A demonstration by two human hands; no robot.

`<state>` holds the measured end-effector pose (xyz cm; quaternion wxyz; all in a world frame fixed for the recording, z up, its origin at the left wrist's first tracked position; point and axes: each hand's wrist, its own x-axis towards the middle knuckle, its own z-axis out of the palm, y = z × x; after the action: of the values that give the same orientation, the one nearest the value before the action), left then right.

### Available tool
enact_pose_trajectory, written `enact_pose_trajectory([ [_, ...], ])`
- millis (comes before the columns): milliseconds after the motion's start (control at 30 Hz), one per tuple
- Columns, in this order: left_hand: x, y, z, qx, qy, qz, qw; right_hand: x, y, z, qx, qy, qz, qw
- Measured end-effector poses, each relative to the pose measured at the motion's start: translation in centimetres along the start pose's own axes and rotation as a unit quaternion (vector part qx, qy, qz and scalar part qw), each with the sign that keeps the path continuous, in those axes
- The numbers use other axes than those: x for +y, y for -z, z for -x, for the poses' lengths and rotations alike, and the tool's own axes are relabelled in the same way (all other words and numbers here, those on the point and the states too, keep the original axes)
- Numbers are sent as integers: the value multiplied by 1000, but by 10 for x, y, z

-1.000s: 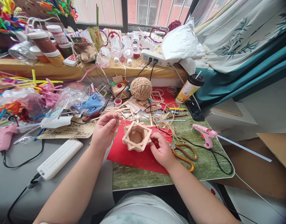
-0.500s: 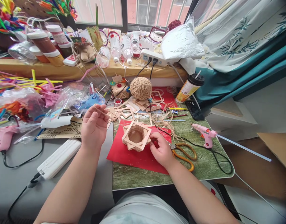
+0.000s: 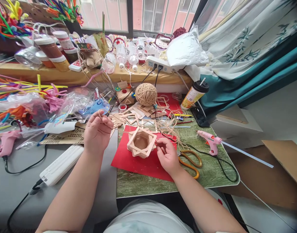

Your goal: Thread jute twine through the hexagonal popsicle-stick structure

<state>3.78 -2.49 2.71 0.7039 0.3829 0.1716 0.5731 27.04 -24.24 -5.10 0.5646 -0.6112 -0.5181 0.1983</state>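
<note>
My left hand (image 3: 98, 134) is raised left of the wooden holder, thumb and fingers pinched on a thin strand of twine (image 3: 121, 131). The strand runs right towards the holder. On a red sheet (image 3: 124, 158) stands the holder (image 3: 141, 142), a star-shaped, hollow stack of flat wooden sticks. Close by its right corner is my right hand (image 3: 167, 157), fingers loosely curled and apart; whether the fingertips touch the wood is hard to see. Behind sits a ball of twine (image 3: 146, 94), with loose twine (image 3: 174, 129) trailing down to the right.
Orange-handled scissors (image 3: 193, 163) lie right of my right hand. A pink glue gun (image 3: 211, 141) rests at the right, another glue gun (image 3: 7, 142) far left. Wooden stick frames (image 3: 132, 118) are heaped behind the holder. A drink cup (image 3: 195, 94) stands back right, a white power strip (image 3: 62, 165) left.
My left fingers have curled in more on the twine. My right fingers have loosened slightly at the holder's corner. The holder stays on the red sheet; the view has shifted a little.
</note>
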Motion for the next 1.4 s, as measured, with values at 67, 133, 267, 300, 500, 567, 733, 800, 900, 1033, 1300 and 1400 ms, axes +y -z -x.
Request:
enact_pose_trajectory([
  [67, -1, 1, 1, -9, 8, -5, 1000, -15, 5, -6, 36, 8, -3, 999],
  [133, -2, 1, 4, -14, 8, -8, 1000, -34, 11, -22, 43, 30, 6, 999],
  [267, 0, -1, 6, -20, 2, -1, 1000, -65, 6, -84, -62, 104, 80, 989],
  [300, 0, -1, 7, -18, 1, -3, 1000, -70, 1, -102, -110, 123, 97, 982],
  [500, 2, -3, 7, 4, 2, 2, 1000, -80, -44, -161, -306, 206, 203, 907],
  [567, 2, -3, 8, -1, 5, 18, 1000, -81, -55, -165, -312, 202, 216, 903],
  [733, 0, -4, 9, -12, 6, 24, 1000, -81, -65, -168, -288, 180, 229, 912],
  [800, -2, -5, 8, -11, 8, 7, 1000, -84, -66, -166, -277, 166, 217, 921],
  [900, -6, -6, 7, -18, -1, -45, 999, -88, -65, -160, -280, 125, 171, 937],
  [1033, -13, -3, 7, -30, -26, -104, 994, -92, -64, -152, -319, 92, 143, 933],
  [1300, -22, 11, 4, -25, 52, -366, 929, -87, -50, -148, -193, -96, -122, 969],
  [1400, -32, 15, 5, -49, 66, -495, 865, -88, -46, -148, -142, -113, -220, 959],
])
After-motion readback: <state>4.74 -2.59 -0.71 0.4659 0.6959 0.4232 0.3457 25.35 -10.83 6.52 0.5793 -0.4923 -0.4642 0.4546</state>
